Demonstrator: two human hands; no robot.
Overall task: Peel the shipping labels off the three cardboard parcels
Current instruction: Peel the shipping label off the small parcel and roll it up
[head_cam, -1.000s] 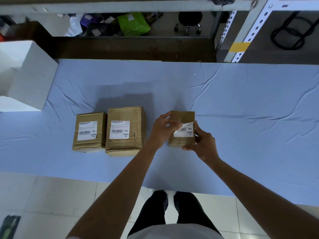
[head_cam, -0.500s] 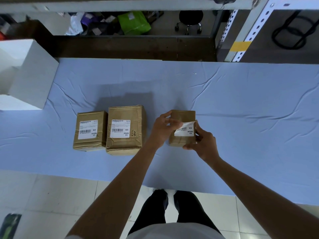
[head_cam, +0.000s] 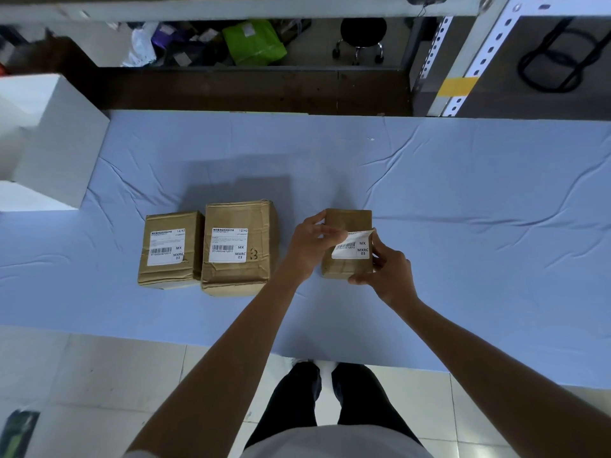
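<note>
Mid-peel: left hand (head_cam: 309, 246) pinches the lifted top edge of the label (head_cam: 352, 247) on the right parcel (head_cam: 348, 219), which sits on the counter (head_cam: 463, 226); right hand (head_cam: 386, 272) grips that parcel's near corner. Risk — a fast pull tears the label, or the light parcel lifts if the grip slackens.

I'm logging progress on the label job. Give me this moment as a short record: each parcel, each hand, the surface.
left parcel: label 14/42 flat on top, untouched
middle parcel: label 12/42 flat on top, untouched
right parcel: lifted label partly peeled
left hand: pinches the lifted label's raised corner
right hand: grips the right parcel's near right side
surface: creased blue cloth
labels fully off: none
</note>
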